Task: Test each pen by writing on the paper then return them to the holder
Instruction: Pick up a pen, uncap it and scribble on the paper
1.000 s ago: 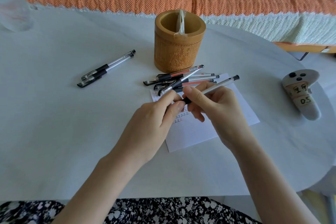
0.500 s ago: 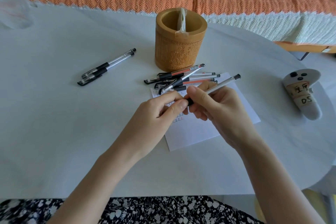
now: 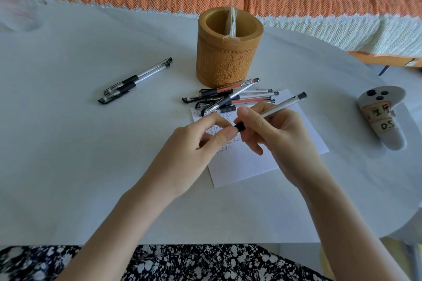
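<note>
Reading "DS" in black marker on the lower tape band of the white controller (image 3: 382,118); I can't make out the handwriting on the band above. The paper (image 3: 246,166) carries rows of handwritten 正. Carved characters run down the holder (image 3: 228,52), too small for me. A barcode label sits on the red pen (image 3: 242,84).
</note>
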The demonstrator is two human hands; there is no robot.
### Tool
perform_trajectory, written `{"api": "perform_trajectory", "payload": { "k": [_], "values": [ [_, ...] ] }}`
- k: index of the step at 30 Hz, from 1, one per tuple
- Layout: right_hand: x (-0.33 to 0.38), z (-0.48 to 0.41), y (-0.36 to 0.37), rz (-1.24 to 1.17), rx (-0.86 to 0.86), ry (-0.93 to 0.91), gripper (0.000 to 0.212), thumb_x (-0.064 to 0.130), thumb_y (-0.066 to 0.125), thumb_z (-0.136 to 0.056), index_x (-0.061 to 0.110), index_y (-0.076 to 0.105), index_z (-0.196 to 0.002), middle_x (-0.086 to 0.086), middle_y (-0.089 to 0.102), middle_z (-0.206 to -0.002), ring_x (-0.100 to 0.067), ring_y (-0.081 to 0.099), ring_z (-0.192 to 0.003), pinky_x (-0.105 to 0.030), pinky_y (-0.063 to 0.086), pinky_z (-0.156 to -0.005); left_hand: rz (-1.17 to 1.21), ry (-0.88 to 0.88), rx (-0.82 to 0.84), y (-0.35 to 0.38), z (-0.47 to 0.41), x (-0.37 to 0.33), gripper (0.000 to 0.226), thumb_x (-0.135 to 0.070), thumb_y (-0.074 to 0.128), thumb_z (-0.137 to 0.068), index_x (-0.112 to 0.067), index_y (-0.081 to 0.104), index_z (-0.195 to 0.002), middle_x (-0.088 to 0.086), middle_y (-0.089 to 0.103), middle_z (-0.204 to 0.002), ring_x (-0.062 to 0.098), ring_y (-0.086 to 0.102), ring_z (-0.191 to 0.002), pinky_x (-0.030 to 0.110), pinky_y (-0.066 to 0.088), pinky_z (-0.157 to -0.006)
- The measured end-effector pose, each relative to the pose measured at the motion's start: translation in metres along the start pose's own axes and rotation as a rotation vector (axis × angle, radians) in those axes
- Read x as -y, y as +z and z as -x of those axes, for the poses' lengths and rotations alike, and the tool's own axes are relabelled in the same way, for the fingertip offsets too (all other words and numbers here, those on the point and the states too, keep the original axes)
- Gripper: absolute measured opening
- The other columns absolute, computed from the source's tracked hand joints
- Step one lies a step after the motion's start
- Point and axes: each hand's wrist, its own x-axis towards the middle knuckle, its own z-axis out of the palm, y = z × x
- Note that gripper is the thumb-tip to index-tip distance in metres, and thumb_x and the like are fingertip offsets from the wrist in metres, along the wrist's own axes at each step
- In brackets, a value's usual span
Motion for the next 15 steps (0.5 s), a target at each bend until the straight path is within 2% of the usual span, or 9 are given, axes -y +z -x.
{"api": "perform_trajectory", "payload": {
  "k": [3,5,7,9,11,13,15],
  "values": [
    [0.002,0.002,-0.006,-0.053,-0.033,0.017,0.021,0.015,0.051,-0.095,0.006,0.065,-0.083,-0.01,0.063,-0.055,-0.023,0.058,-0.045,-0.023,0.037,-0.04,-0.059,0.006,-0.035,-0.004,-0.001,0.004,0.036,-0.062,0.05,-0.076,-0.028,0.058,-0.086,-0.002,0.029,-0.048,0.013,0.026,-0.047,0.025,0.018,-0.047],
    [0.003,0.002,-0.013,-0.127,-0.083,0.029,0.025,0.009,0.042,-0.097,0.007,0.067,-0.098,-0.013,0.068,-0.059,-0.027,0.067,-0.054,-0.023,0.038,-0.04,-0.147,0.0,-0.062,-0.008,0.0,0.007,0.035,-0.062,0.056,-0.073,-0.029,0.057,-0.086,-0.003,0.032,-0.046,0.012,0.029,-0.046,0.022,0.02,-0.046],
    [0.004,0.001,-0.019,-0.18,-0.118,0.057,0.031,0.008,0.038,-0.096,0.008,0.068,-0.102,-0.017,0.072,-0.069,-0.031,0.071,-0.067,-0.023,0.039,-0.041,-0.268,-0.013,-0.073,-0.009,0.001,0.01,0.031,-0.057,0.063,-0.073,-0.032,0.054,-0.088,-0.006,0.037,-0.044,0.01,0.035,-0.044,0.019,0.022,-0.046],
    [0.003,0.001,-0.02,-0.18,-0.112,0.081,0.031,0.008,0.039,-0.095,0.006,0.071,-0.097,-0.019,0.074,-0.078,-0.033,0.073,-0.077,-0.024,0.039,-0.04,-0.363,-0.026,-0.072,-0.008,0.002,0.011,0.033,-0.057,0.066,-0.071,-0.034,0.052,-0.09,-0.009,0.043,-0.047,0.007,0.043,-0.047,0.019,0.028,-0.047],
    [0.0,0.001,-0.017,-0.119,-0.126,0.097,0.022,0.012,0.051,-0.093,0.005,0.071,-0.088,-0.017,0.074,-0.08,-0.032,0.073,-0.076,-0.024,0.038,-0.039,-0.426,-0.042,-0.063,-0.007,0.002,0.01,0.038,-0.059,0.068,-0.068,-0.037,0.052,-0.094,-0.007,0.05,-0.054,0.003,0.054,-0.055,0.023,0.042,-0.056],
    [-0.006,0.0,-0.012,0.009,-0.201,0.088,0.018,0.021,0.067,-0.084,0.008,0.067,-0.073,-0.009,0.071,-0.066,-0.025,0.068,-0.06,-0.023,0.034,-0.038,-0.486,-0.065,-0.043,-0.006,0.002,0.011,0.042,-0.062,0.068,-0.066,-0.038,0.051,-0.097,-0.009,0.059,-0.068,0.004,0.061,-0.068,0.028,0.049,-0.066],
    [-0.012,-0.001,-0.007,0.136,-0.303,0.078,0.029,0.028,0.078,-0.074,0.012,0.058,-0.059,-0.003,0.06,-0.05,-0.015,0.052,-0.043,-0.021,0.033,-0.042,-0.538,-0.084,-0.022,-0.005,0.002,0.012,0.045,-0.065,0.067,-0.066,-0.039,0.049,-0.098,-0.008,0.063,-0.077,0.008,0.063,-0.076,0.032,0.05,-0.072]
  ]
}}
